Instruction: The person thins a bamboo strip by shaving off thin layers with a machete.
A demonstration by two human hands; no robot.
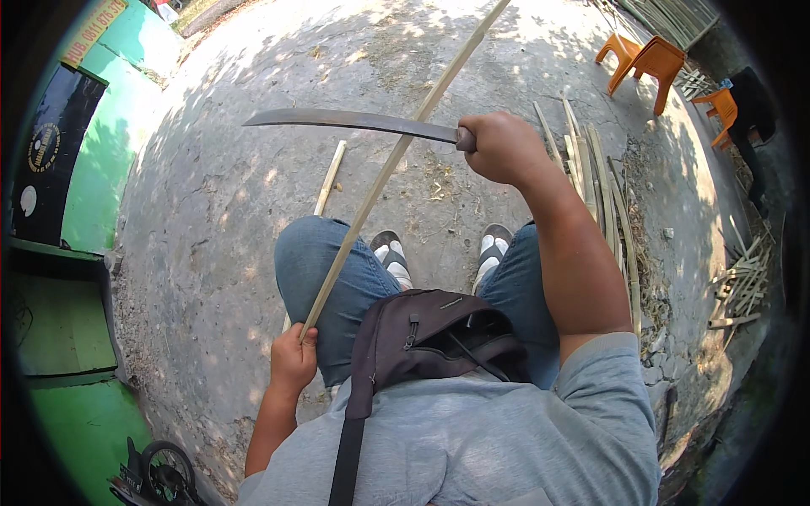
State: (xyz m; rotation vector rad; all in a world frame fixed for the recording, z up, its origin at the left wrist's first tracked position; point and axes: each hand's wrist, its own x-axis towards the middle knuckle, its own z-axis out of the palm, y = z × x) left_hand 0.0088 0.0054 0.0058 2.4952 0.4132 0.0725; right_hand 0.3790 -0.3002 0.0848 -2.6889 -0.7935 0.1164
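A long yellow rectangular sign with red lettering (93, 32) lies slanted at the upper left rim, on the green wall, far up and to the left of the fingers (297, 341) of the left hand that grip the thin bamboo strip; below it a black rectangular banner with a round yellow-and-black emblem (44, 148) hangs upright, well left of those fingers and well apart from the right hand's fingers (494, 139) on the knife handle; a small white patch sits at the banner's lower part.

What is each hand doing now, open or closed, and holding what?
Left hand: closed on the lower end of the bamboo strip.
Right hand: closed on the handle of the long knife.
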